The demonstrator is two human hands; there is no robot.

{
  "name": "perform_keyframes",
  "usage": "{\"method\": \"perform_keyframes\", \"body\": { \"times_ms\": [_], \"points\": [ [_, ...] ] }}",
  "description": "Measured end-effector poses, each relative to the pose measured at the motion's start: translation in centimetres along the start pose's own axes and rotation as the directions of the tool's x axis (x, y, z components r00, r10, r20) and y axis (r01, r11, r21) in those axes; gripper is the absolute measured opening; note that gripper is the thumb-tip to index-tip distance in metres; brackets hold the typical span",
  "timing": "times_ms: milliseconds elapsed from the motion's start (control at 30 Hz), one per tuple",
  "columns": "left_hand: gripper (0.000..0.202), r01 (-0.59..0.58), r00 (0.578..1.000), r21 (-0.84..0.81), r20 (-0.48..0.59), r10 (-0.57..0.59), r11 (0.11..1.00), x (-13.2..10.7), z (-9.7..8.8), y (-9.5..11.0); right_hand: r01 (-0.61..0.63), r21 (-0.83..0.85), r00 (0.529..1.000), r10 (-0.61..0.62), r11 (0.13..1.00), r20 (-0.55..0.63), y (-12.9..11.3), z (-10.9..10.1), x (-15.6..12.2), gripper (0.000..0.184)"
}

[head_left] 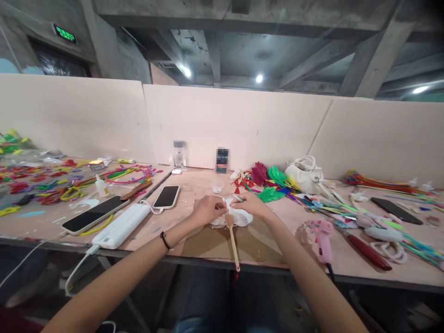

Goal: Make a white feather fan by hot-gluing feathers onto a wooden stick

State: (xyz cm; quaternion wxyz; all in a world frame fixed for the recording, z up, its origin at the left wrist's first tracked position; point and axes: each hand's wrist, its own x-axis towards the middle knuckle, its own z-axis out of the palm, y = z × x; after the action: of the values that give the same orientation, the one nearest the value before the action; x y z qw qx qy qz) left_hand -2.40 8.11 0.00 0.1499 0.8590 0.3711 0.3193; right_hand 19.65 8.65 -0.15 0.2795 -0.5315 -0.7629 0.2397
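Observation:
A white feather fan (238, 216) with a thin wooden handle (233, 243) lies on a brown cardboard sheet (249, 245) at the table's front middle. My left hand (207, 209) is closed on the fan's left edge, pinching the white feathers. My right hand (250, 203) rests on the fan's upper right and pinches a small thin item (238, 198) that I cannot make out. The handle points toward me and ends in a red tip at the table edge.
Two phones (166, 196) (95, 214) and a white power bank (121, 225) lie at the left. A pink glue gun (323, 236) and red-handled scissors (367, 252) lie at the right. Coloured feathers (270, 182), a white bag (304, 175), a jar (179, 155) and pipe cleaners (378, 182) sit farther back.

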Motion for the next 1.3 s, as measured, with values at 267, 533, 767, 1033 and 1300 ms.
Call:
{"method": "perform_keyframes", "body": {
  "times_ms": [267, 533, 767, 1033, 1300],
  "points": [
    [0.011, 0.016, 1.0, -0.008, 0.004, -0.016, 1.0, 1.6, 1.8, -0.3, -0.153, -0.154, 0.988, 0.153, 0.976, -0.009, 2.3, 1.2, 0.4, 0.021],
    [0.007, -0.054, 0.997, -0.093, -0.067, 0.048, 0.994, 2.7, 2.0, -0.9, -0.084, 0.016, 0.996, 0.084, 0.996, -0.034, 1.4, -0.9, 1.5, 0.02],
    [0.009, -0.129, 0.97, -0.056, -0.212, 0.115, 0.99, 2.4, 1.8, -2.1, 0.027, 0.186, 1.0, -0.025, 0.982, -0.016, -0.6, -1.8, 1.0, 0.021],
    [0.02, -0.266, 0.951, 0.033, -0.155, 0.268, 0.963, 1.9, 1.4, -2.8, 0.029, 0.26, 0.999, -0.036, 0.965, 0.02, 0.3, -0.5, 0.6, 0.026],
    [0.032, -0.271, 0.938, 0.078, -0.202, 0.281, 0.96, 2.2, 0.9, -2.3, 0.011, 0.337, 0.999, 0.001, 0.942, -0.035, 0.4, -0.5, 0.9, 0.019]
  ]
}}
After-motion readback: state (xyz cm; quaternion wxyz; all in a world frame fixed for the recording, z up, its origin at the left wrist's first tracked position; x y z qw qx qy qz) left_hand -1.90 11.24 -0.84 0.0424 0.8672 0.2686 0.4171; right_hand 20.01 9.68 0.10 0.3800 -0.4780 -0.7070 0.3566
